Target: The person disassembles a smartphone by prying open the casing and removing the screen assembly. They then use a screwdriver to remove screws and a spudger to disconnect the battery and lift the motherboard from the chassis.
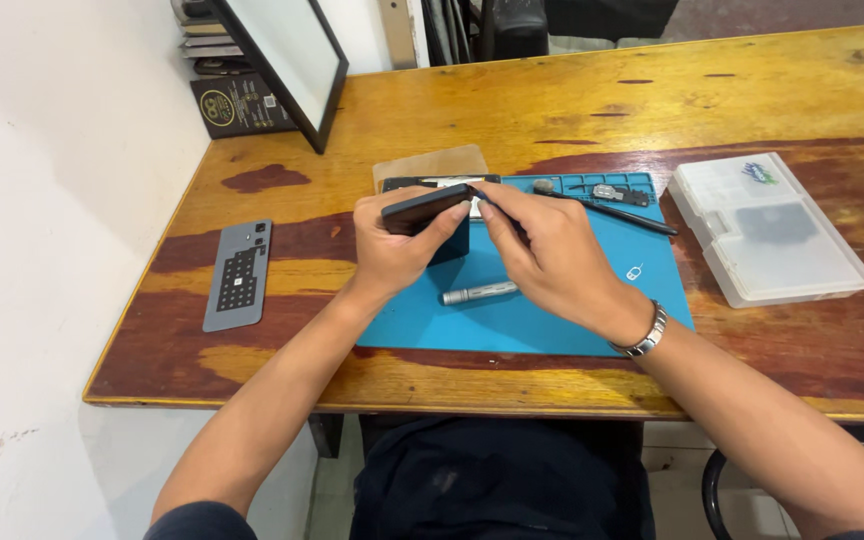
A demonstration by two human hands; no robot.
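The left hand (pixel 397 250) grips a dark phone (pixel 430 208) upright above the blue mat (pixel 552 320), the right hand (pixel 542 250) pinching its top edge, where a slip could drop it

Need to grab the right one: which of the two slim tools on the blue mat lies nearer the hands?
The silver metal pen-shaped tool, lying just below the right hand. The thin black tool lies farther back, toward the mat's far right edge.

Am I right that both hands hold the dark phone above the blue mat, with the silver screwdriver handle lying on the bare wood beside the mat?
Not quite. The head view shows the silver screwdriver handle lying on the blue mat, not on bare wood. Left hand and right hand do hold the dark phone above it.
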